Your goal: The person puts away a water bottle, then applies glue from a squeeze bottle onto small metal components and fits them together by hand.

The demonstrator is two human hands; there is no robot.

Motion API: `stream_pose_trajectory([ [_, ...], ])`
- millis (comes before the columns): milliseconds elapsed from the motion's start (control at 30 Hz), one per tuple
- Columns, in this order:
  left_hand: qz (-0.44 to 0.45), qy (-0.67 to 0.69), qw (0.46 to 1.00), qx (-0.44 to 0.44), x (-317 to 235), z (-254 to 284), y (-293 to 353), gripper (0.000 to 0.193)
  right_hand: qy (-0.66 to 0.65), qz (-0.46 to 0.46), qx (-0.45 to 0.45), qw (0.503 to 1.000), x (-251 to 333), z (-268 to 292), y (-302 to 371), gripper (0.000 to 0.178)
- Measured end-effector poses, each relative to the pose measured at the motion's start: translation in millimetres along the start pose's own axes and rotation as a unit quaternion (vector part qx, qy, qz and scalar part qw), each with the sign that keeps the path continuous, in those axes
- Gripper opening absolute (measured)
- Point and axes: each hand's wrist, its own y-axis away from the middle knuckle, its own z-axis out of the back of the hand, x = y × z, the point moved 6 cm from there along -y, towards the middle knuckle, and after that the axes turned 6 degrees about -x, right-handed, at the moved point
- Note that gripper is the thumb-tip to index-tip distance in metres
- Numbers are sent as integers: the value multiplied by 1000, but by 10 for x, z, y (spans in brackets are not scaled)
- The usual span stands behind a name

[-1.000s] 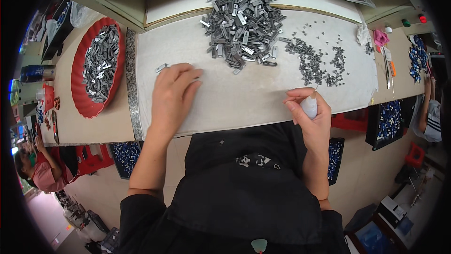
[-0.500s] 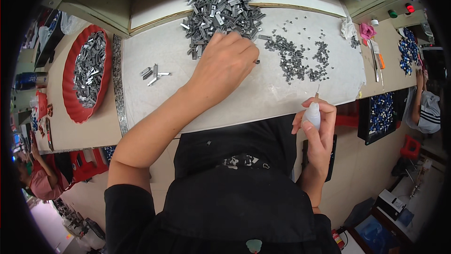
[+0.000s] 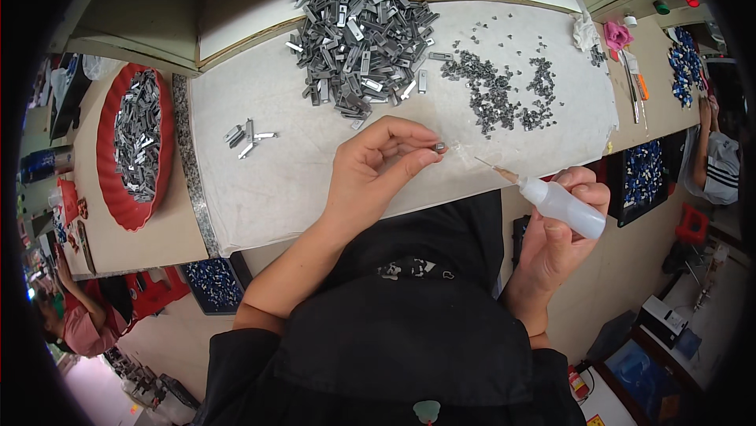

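Note:
My left hand [image 3: 378, 166] pinches a small grey metal piece [image 3: 439, 146] between thumb and forefinger, just above the table's near part. My right hand [image 3: 563, 225] is wrapped round a translucent white squeeze bottle [image 3: 563, 205] with a thin needle tip [image 3: 492, 165]. The needle points left toward the piece, with a gap between them. Beyond my left hand lies a big heap of grey rectangular metal parts [image 3: 358, 36]. Tiny dark metal bits [image 3: 492, 95] are scattered to its right. A few loose rectangular parts [image 3: 250, 138] lie to the left.
A red scalloped basin [image 3: 106, 142] full of similar grey parts stands at the left. Tweezers [image 3: 631, 83], an orange-handled tool [image 3: 642, 86] and a pink cloth [image 3: 617, 35] lie at the right. Other people sit at both sides. A black tray of blue pieces [image 3: 643, 178] is lower right.
My left hand has come back from the heap toward me with a small metal piece. My right hand has tilted the bottle, so its needle now points left.

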Motion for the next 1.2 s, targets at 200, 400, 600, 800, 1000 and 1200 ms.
stream_pose_trajectory([
  [200, -20, -39, 999, 22, -17, 31, -7, 17, 102, 126, 8, 987, 129, -128, 64, 49],
  [400, -28, -72, 997, 20, -42, 28, 27, 17, 167, 201, 95, 961, 174, -265, 113, 47],
  [600, -66, -97, 993, -17, -62, 40, 25, 15, 195, 228, 146, 943, 217, -346, 154, 48],
  [800, -66, -105, 992, 7, -87, 28, 27, 15, 199, 231, 170, 937, 219, -360, 163, 49],
  [1000, -54, -119, 991, 26, -83, 12, 29, 17, 202, 228, 173, 937, 221, -364, 164, 49],
  [1200, -58, -118, 991, 27, -92, 9, 29, 17, 205, 227, 174, 936, 218, -370, 168, 49],
])
